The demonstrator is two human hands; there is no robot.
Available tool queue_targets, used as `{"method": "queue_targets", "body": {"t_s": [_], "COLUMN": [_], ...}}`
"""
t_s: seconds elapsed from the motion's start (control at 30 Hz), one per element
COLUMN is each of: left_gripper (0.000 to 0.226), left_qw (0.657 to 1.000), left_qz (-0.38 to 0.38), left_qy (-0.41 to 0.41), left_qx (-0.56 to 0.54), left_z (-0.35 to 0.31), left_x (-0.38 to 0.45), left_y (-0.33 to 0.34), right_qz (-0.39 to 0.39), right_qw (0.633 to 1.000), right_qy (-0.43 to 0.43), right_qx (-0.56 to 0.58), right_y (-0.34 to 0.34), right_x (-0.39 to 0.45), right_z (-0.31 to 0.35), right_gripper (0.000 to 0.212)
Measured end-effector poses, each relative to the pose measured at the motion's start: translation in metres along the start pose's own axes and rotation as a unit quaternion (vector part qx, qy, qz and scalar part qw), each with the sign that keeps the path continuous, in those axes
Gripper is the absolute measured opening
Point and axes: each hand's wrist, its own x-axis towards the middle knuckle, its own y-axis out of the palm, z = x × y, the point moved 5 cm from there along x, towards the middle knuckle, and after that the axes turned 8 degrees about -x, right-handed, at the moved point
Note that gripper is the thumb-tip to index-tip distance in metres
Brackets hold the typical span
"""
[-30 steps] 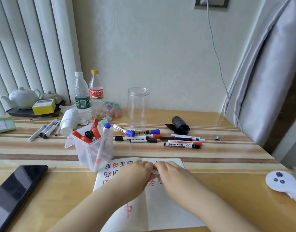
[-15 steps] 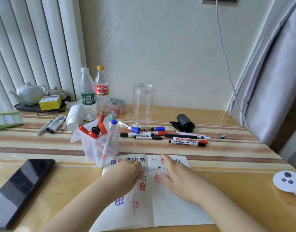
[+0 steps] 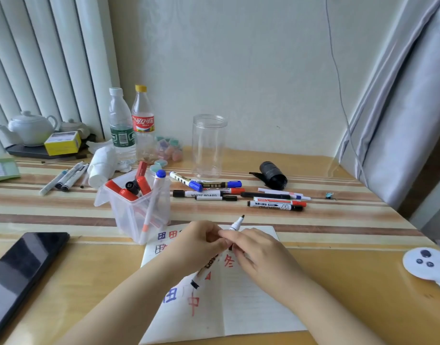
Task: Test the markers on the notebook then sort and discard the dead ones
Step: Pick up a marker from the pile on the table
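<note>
- Your left hand (image 3: 199, 245) and right hand (image 3: 253, 250) both grip one uncapped black marker (image 3: 215, 257), held above the notebook (image 3: 251, 307).
- Red and blue test marks already fill the page.
- Markers on the desk (image 3: 338, 257) look untested; several stand in the clear bin (image 3: 136, 210).

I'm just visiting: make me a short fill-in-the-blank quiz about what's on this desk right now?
1. Both hands hold one marker whose bare tip is coloured ____.
2. The open notebook lies directly under the ____.
3. The tall clear jar by the wall holds ____.
4. The marker with the blue cap leans in the clear plastic ____.

Answers: black; hands; nothing; bin
</note>
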Motion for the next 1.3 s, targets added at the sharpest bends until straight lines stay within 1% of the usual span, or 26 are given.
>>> {"method": "queue_targets", "body": {"t_s": [0.07, 0.13, 0.17, 0.23, 0.3, 0.37, 0.4, 0.47, 0.53, 0.57, 0.63, 0.7, 0.8, 1.0, 1.2, 1.3], "left_gripper": [0.014, 0.017, 0.019, 0.019, 0.022, 0.029, 0.031, 0.032, 0.027, 0.024, 0.018, 0.014, 0.013, 0.013, 0.014, 0.013], "left_qw": [0.999, 0.997, 0.997, 0.996, 0.982, 0.969, 0.963, 0.958, 0.955, 0.954, 0.953, 0.955, 0.959, 0.958, 0.96, 0.961], "left_qz": [0.03, 0.06, 0.057, 0.027, 0.01, 0.031, 0.043, 0.049, 0.029, 0.017, -0.011, -0.04, -0.063, -0.065, -0.064, -0.07], "left_qy": [0.006, 0.006, 0.016, 0.057, 0.105, 0.138, 0.149, 0.165, 0.189, 0.201, 0.221, 0.224, 0.22, 0.228, 0.221, 0.221], "left_qx": [-0.025, -0.056, -0.043, 0.06, 0.154, 0.203, 0.22, 0.23, 0.228, 0.223, 0.207, 0.189, 0.167, 0.162, 0.157, 0.151], "left_z": [-0.002, -0.005, -0.006, -0.007, -0.008, -0.004, -0.002, 0.002, 0.005, 0.006, 0.009, 0.014, 0.022, 0.022, 0.023, 0.024], "left_x": [0.002, 0.003, 0.005, 0.014, 0.022, 0.031, 0.034, 0.039, 0.04, 0.04, 0.039, 0.039, 0.039, 0.039, 0.04, 0.04], "left_y": [0.012, 0.021, 0.023, 0.024, 0.027, 0.036, 0.04, 0.047, 0.048, 0.049, 0.048, 0.047, 0.045, 0.046, 0.047, 0.046], "right_qz": [-0.01, -0.012, -0.014, -0.003, 0.013, 0.009, 0.006, -0.004, -0.012, -0.012, -0.015, -0.015, -0.017, -0.011, -0.001, -0.018], "right_qw": [1.0, 0.998, 0.996, 0.983, 0.953, 0.921, 0.91, 0.881, 0.851, 0.845, 0.845, 0.855, 0.862, 0.881, 0.885, 0.883], "right_qy": [0.008, 0.045, 0.076, 0.156, 0.236, 0.292, 0.309, 0.349, 0.381, 0.389, 0.393, 0.391, 0.381, 0.362, 0.356, 0.365], "right_qx": [0.004, 0.03, 0.044, 0.092, 0.19, 0.259, 0.275, 0.318, 0.36, 0.367, 0.362, 0.34, 0.335, 0.305, 0.301, 0.295], "right_y": [0.001, -0.001, -0.002, -0.005, -0.004, -0.004, -0.004, 0.001, 0.005, 0.006, 0.007, 0.008, 0.011, 0.016, 0.017, 0.017], "right_x": [-0.003, -0.007, -0.011, -0.02, -0.027, -0.031, -0.032, -0.037, -0.041, -0.042, -0.041, -0.041, -0.041, -0.038, -0.037, -0.039], "right_z": [-0.003, -0.013, -0.021, -0.037, -0.05, -0.055, -0.055, -0.058, -0.061, -0.061, -0.061, -0.061, -0.061, -0.06, -0.058, -0.061], "right_gripper": [0.029, 0.022, 0.022, 0.025, 0.015, 0.022, 0.021, 0.01, 0.012, 0.014, 0.02, 0.022, 0.019, 0.029, 0.029, 0.03]}}
